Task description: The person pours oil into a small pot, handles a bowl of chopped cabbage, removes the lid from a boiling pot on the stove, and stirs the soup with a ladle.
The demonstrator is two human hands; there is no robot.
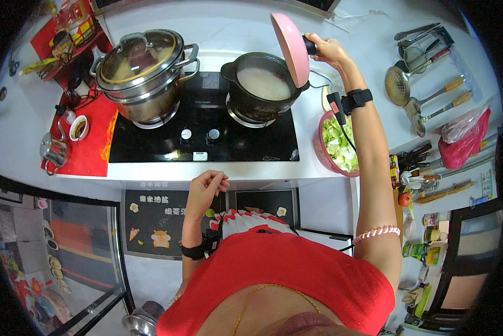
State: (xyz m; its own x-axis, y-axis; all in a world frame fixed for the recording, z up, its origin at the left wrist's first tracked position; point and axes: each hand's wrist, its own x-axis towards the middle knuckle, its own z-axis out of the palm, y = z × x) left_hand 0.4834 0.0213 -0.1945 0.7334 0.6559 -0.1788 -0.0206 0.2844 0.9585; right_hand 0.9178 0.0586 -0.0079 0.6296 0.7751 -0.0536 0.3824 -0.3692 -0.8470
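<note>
My right hand [329, 52] grips the black knob [309, 45] of a pink domed pot lid [291, 48]. The lid stands nearly on edge above the right side of a black casserole pot [251, 103]; whether it touches the rim, I cannot tell. Whitish cloudy liquid [264, 83] fills much of the uncovered pot, which sits on the right burner. Below the front edge of the counter, my left hand [207, 185] hangs near my body, fingers loosely curled together, with nothing visible in it.
A stacked steel steamer pot [148, 101] with a glass lid covers the left burner of the black gas hob [159, 147]. Chopped leafy greens fill a pink bowl [318, 145] under my right forearm. A small sauce bowl [79, 128] and steel pot [54, 149] are at left. Utensils hang at right.
</note>
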